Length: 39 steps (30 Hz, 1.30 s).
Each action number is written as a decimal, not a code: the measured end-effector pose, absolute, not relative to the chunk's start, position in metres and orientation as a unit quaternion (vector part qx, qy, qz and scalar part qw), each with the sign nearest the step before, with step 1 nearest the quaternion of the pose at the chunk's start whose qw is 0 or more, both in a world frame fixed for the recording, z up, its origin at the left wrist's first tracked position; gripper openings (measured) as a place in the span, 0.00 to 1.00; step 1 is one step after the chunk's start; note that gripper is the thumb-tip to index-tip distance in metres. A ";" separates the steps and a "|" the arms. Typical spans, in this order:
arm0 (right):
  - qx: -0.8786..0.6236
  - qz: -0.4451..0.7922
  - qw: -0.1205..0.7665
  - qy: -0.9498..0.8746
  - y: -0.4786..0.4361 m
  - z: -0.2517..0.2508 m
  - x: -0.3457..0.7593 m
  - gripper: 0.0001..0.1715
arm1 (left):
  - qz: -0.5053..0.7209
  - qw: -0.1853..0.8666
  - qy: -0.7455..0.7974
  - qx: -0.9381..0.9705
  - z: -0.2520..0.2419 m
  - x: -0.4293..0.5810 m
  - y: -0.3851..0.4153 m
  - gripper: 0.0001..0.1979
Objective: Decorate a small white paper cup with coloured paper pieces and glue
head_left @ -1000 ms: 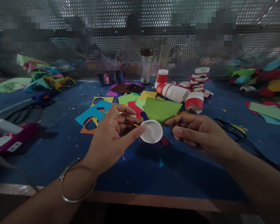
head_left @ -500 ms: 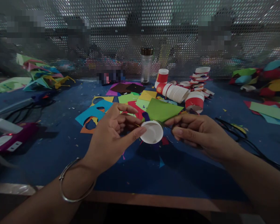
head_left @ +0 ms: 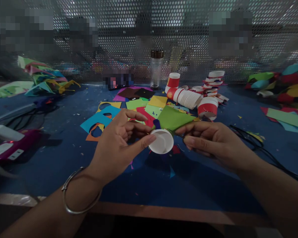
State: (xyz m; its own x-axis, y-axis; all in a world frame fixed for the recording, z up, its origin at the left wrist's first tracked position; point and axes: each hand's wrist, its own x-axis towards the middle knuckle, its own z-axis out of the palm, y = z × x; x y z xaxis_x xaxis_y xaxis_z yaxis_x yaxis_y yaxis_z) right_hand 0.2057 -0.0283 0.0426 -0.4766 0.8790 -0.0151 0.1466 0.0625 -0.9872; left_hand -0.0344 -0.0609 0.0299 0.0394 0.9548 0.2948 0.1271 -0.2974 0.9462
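Setting: blue-covered worktable (head_left: 52, 158) strewn with paper scraps, closed at the far side by a perforated metal screen (head_left: 129, 36); dim light.
Landmark: small white paper cup (head_left: 162, 141) held above the table's middle, its round end turned toward the camera.
Left hand (head_left: 119, 145): just left of the cup, fingers curled round it, forefinger tip touching the rim; it grips the cup. A metal bangle (head_left: 75, 195) sits on that wrist.
Right hand (head_left: 208, 142): just right of the cup, thumb and forefinger pinched shut on the near corner of a green paper sheet (head_left: 173, 117); whether anything more is in the fist cannot be told.
Key relation: the green sheet rises from the cup's upper right edge, touching it, and fans out away from the person. The cup lies between the two hands, both equally close; its long axis points away from the camera.
Behind the cup: loose coloured paper squares (head_left: 154, 101), a blue sheet with round holes cut out (head_left: 99, 120) off to the left.
Far right of the cup: a lying stack of red-and-white paper cups (head_left: 186, 97) and other cups nearby.
Farther back: a clear bottle with a dark cap (head_left: 156, 67), upright by the screen.
Far left of the cup: a purple and white tool (head_left: 7, 145) with cables.
Table corners: heaps of folded coloured paper (head_left: 44, 79).
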 end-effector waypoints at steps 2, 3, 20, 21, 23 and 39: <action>-0.398 0.552 0.323 -0.658 -0.029 0.042 0.207 0.16 | 0.530 0.393 0.443 0.606 0.030 -0.035 -0.061 0.19; -0.401 0.549 0.319 -0.660 -0.029 0.042 0.207 0.17 | 0.531 0.395 0.442 0.605 0.031 -0.035 -0.061 0.19; -0.390 0.555 0.312 -0.666 -0.030 0.047 0.204 0.11 | 0.533 0.388 0.423 0.622 0.030 -0.035 -0.059 0.15; -0.390 0.553 0.311 -0.667 -0.030 0.047 0.204 0.12 | 0.533 0.388 0.420 0.624 0.030 -0.035 -0.059 0.15; -0.390 0.546 0.309 -0.674 -0.030 0.047 0.205 0.13 | 0.531 0.387 0.423 0.624 0.030 -0.034 -0.058 0.15; -0.401 0.552 0.299 -0.668 -0.029 0.044 0.206 0.16 | 0.521 0.404 0.413 0.628 0.028 -0.037 -0.057 0.14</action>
State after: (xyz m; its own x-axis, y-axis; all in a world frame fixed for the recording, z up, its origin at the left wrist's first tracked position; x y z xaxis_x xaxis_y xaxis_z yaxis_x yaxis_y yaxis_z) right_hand 0.2060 -0.0289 0.0437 -0.5000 0.8650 -0.0427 0.2051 0.0703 -0.9762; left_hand -0.0369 -0.0569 0.0283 0.1163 0.9401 0.3205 0.0978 -0.3319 0.9382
